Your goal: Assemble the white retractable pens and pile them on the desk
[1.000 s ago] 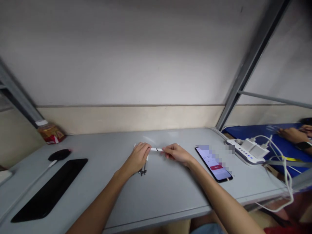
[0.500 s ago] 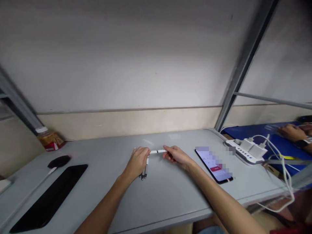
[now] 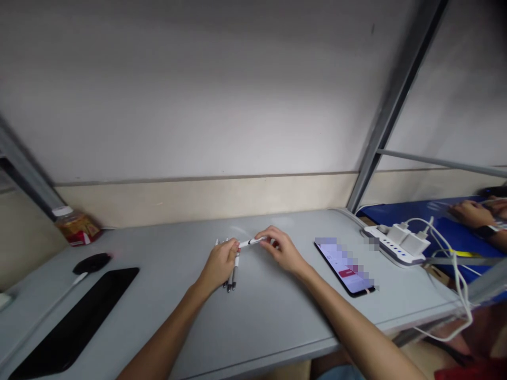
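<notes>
My left hand (image 3: 219, 262) is closed around a small bundle of pens (image 3: 232, 275), whose metal tips stick out below the fist toward me. My right hand (image 3: 279, 248) pinches a single white pen (image 3: 252, 242) that lies almost level between the two hands, its left end close to my left thumb. Both hands hover just over the grey table (image 3: 253, 311) near its middle.
A lit phone (image 3: 344, 266) lies flat to the right of my hands. A white power strip (image 3: 396, 245) with chargers and cables sits at the right edge. A black pad (image 3: 75, 316), a dark mouse (image 3: 91, 262) and a jar (image 3: 75, 226) are to the left. Another person's hand (image 3: 467, 211) rests on a blue surface far right.
My right hand has moved left, bringing the white pen closer to the bundle. The left hand has stayed nearly still.
</notes>
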Demonstrator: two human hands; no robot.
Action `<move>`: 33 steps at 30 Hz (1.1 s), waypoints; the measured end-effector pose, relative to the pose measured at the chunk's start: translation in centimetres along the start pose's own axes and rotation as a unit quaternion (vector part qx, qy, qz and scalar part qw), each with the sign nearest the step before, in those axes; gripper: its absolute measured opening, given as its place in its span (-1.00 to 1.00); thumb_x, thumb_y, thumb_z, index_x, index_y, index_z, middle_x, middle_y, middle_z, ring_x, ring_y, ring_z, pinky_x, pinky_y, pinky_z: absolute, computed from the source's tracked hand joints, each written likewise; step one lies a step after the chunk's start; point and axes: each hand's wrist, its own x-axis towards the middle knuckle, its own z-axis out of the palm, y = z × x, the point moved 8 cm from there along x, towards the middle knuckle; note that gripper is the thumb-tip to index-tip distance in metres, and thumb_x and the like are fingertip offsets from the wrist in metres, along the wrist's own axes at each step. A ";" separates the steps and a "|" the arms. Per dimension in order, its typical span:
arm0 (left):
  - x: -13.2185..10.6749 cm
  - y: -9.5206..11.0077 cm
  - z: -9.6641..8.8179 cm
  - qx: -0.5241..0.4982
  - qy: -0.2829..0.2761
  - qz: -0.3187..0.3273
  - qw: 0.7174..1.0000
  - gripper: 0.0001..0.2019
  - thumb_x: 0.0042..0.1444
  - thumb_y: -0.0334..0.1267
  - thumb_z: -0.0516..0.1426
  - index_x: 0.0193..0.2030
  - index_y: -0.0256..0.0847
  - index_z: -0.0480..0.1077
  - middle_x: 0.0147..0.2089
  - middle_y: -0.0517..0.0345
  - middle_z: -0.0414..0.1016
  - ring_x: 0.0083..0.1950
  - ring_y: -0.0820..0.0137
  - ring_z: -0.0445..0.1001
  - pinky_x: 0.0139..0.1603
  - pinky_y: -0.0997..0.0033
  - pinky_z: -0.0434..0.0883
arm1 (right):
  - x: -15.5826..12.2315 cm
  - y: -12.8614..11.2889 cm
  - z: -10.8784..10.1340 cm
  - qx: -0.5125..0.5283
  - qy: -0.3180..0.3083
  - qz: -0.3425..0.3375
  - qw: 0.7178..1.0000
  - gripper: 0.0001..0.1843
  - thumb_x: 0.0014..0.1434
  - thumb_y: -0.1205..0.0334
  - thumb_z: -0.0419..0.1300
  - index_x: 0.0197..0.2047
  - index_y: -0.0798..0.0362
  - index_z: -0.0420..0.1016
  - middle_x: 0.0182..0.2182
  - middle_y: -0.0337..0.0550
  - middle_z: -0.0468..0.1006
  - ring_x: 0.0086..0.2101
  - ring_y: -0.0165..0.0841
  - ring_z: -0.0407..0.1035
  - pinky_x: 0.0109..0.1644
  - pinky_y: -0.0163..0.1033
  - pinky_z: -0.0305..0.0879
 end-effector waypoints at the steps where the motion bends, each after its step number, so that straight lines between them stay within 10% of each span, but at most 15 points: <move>1: 0.0 0.2 0.0 0.007 0.000 0.004 1.000 -0.67 0.33 -0.18 -0.18 -0.43 -0.16 0.22 -0.44 0.21 0.38 -0.37 0.38 0.36 -0.31 0.40 0.22 | 0.0 0.5 0.0 0.004 0.002 0.013 1.000 -0.69 0.24 0.07 0.10 -0.03 0.03 0.46 -0.20 -0.13 0.48 -0.30 -0.40 0.33 -0.24 -0.35 0.19; 6: -0.1 0.9 0.3 0.057 -0.010 0.029 0.998 -0.67 0.33 -0.19 -0.18 -0.37 -0.17 0.28 -0.37 0.17 0.39 -0.25 0.33 0.35 -0.17 0.33 0.24 | -0.1 3.6 1.0 -0.031 -0.052 0.103 0.993 -0.51 0.30 0.00 -0.06 -0.47 0.11 0.47 -0.62 -0.27 0.32 -0.54 -0.44 0.20 -0.38 -0.34 0.11; 9: -0.1 0.7 0.5 0.067 -0.018 0.027 0.997 -0.72 0.32 -0.19 -0.15 -0.27 -0.17 0.33 -0.31 0.15 0.42 -0.19 0.30 0.35 -0.11 0.28 0.23 | 0.2 3.6 0.3 -0.008 -0.004 0.074 0.997 -0.77 0.15 0.12 0.16 -0.20 0.08 0.50 -0.35 -0.20 0.47 -0.38 -0.41 0.29 -0.31 -0.35 0.17; 11: -0.2 0.6 0.5 0.072 -0.022 0.024 0.997 -0.75 0.31 -0.19 -0.12 -0.22 -0.16 0.33 -0.28 0.14 0.43 -0.16 0.29 0.35 -0.09 0.27 0.22 | 0.4 3.7 -0.4 0.027 0.031 0.072 0.997 -0.53 0.03 0.14 0.27 0.04 0.02 0.39 -0.15 -0.14 0.46 -0.28 -0.39 0.32 -0.27 -0.35 0.21; 17: -0.4 0.7 0.5 0.064 -0.027 0.038 0.997 -0.80 0.31 -0.21 -0.11 -0.11 -0.11 0.30 -0.16 0.14 0.44 -0.09 0.29 0.35 -0.02 0.25 0.19 | 0.2 5.1 0.5 0.060 -0.065 0.150 0.985 -0.53 0.25 -0.03 -0.01 -0.47 0.15 0.46 -0.62 -0.26 0.32 -0.57 -0.47 0.16 -0.45 -0.34 0.09; 22: -0.4 0.2 0.4 0.065 -0.021 0.029 0.997 -0.82 0.31 -0.22 -0.10 -0.11 -0.12 0.28 -0.19 0.15 0.43 -0.13 0.30 0.37 -0.03 0.25 0.19 | 0.3 4.2 -0.1 0.093 -0.017 0.101 0.990 -0.67 0.07 0.12 0.23 -0.10 0.08 0.45 -0.36 -0.21 0.47 -0.41 -0.43 0.31 -0.32 -0.36 0.21; 27: -0.4 0.5 0.5 0.071 -0.026 0.038 0.996 -0.82 0.32 -0.22 -0.11 -0.12 -0.13 0.28 -0.19 0.16 0.43 -0.14 0.32 0.37 -0.04 0.26 0.17 | 0.1 4.8 1.1 0.093 -0.071 0.142 0.983 -0.62 0.22 0.02 0.06 -0.36 0.15 0.50 -0.56 -0.22 0.41 -0.54 -0.46 0.24 -0.40 -0.34 0.17; 33: -0.6 0.6 0.9 0.115 -0.053 0.038 0.991 -0.72 0.35 -0.21 -0.18 -0.22 -0.14 0.32 -0.21 0.15 0.44 -0.11 0.29 0.34 -0.11 0.27 0.13 | 0.2 4.8 0.5 0.078 -0.044 0.128 0.988 -0.69 0.15 0.08 0.17 -0.18 0.15 0.53 -0.48 -0.22 0.46 -0.47 -0.43 0.28 -0.37 -0.34 0.18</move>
